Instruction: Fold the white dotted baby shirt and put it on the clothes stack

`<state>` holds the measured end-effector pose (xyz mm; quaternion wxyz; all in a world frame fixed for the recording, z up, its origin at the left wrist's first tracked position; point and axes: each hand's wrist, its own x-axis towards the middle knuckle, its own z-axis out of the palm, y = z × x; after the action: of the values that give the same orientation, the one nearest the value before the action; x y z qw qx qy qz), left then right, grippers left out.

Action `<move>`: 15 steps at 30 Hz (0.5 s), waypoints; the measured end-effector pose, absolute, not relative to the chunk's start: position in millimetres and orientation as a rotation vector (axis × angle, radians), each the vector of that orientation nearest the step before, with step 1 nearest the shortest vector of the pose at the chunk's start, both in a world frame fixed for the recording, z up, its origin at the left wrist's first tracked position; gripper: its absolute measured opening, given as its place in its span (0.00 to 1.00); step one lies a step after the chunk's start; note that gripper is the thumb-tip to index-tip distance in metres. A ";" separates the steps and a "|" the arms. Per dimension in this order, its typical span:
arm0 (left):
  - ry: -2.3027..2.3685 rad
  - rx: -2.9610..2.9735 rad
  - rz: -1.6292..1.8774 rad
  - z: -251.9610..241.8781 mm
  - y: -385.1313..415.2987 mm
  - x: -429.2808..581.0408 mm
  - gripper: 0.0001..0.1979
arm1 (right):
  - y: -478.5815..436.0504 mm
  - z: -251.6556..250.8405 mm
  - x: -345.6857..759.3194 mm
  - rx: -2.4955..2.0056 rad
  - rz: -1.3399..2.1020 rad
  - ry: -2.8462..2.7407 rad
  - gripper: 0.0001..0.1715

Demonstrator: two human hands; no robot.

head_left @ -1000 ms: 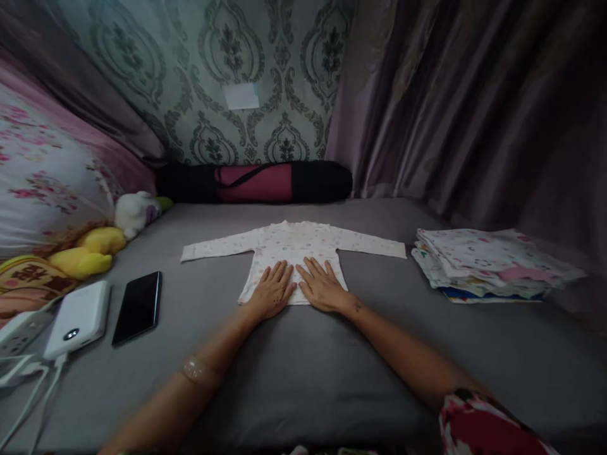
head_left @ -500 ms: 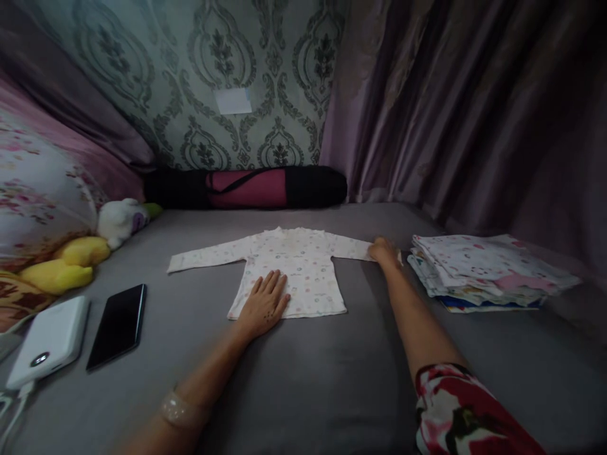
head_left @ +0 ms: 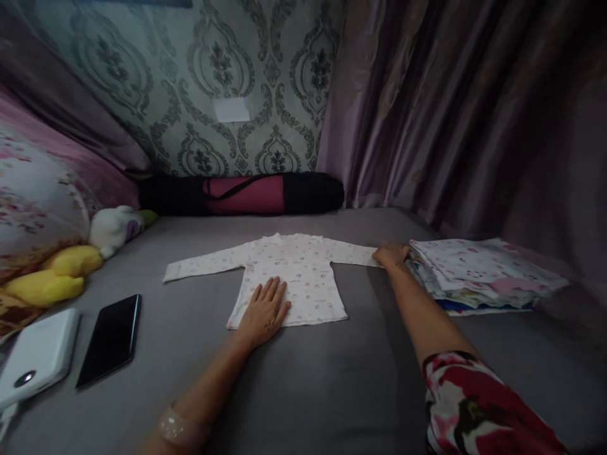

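Note:
A small white long-sleeved shirt (head_left: 294,272) with a faint coloured print lies spread flat on the grey bed sheet (head_left: 303,379), both sleeves stretched out. My left hand (head_left: 265,311) rests flat and open on the shirt's lower left part, fingers together and stretched forward. My right hand (head_left: 391,254) reaches out to the cuff of the shirt's right sleeve and lies over it with fingers curled; I cannot see whether it pinches the cloth. It sits just left of a stack of folded clothes (head_left: 478,270).
A black phone (head_left: 110,339) and a white power bank (head_left: 35,357) lie at the left. Yellow and white plush toys (head_left: 71,265) sit by a floral pillow (head_left: 33,196). A black and pink roll bag (head_left: 241,193) lies against the wall. Curtains (head_left: 465,114) hang at right.
My right hand left the shirt's body and went out to the right sleeve's cuff. The left hand stayed flat on the shirt. The view shifted slightly right.

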<state>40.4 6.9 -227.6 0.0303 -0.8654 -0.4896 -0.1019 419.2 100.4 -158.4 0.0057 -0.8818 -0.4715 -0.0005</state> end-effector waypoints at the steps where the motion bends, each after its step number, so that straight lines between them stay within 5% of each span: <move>1: -1.509 -2.666 -0.321 -227.9 7.0 40.4 0.28 | 98.9 -156.4 415.0 -2.758 -0.041 -1.480 0.23; 8: -1.493 -2.652 -0.318 -230.6 8.0 41.3 0.28 | 95.0 -140.6 368.7 -2.551 0.164 -1.479 0.22; 15: -1.494 -2.665 -0.224 -219.5 5.8 42.9 0.28 | 115.8 -129.6 339.0 -1.888 0.752 -1.037 0.06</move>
<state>42.9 5.8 -219.5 0.0390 -0.8692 -0.4875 -0.0732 339.0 115.8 -129.6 0.4168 -0.7523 -0.4130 0.2996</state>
